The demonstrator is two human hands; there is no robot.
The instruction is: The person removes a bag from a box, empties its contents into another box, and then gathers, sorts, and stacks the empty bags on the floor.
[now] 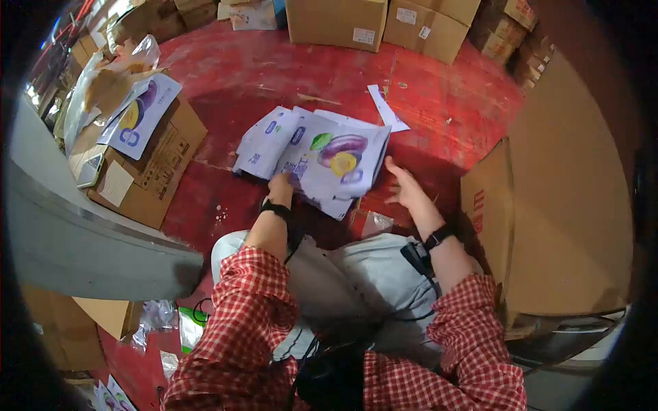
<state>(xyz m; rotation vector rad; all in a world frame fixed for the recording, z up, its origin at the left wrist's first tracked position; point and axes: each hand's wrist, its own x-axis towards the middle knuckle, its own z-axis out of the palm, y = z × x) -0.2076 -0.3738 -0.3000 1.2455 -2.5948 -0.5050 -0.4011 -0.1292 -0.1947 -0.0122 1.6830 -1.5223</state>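
A loose pile of white and purple printed plum packaging sheets [329, 154] lies on the red floor in front of my knees. My left hand [279, 188] grips the near edge of these sheets, with its fingertips partly hidden by the printed material. The top sheet shows plums and a green leaf, and its right side looks slightly lifted and blurred. Just right of the pile, my right hand [407, 192] has its fingers spread and holds nothing. A narrow printed strip [388, 109] lies beyond the pile. Near my right hand is a small clear plastic piece [377, 224].
At left, a cardboard box [164, 171] carries another plum-printed sheet [145, 116] and a phone-like device [90, 170]. A large open carton [562, 185] stands close on the right. Several cartons [336, 24] line the back. A grey curved surface [89, 233] borders the left.
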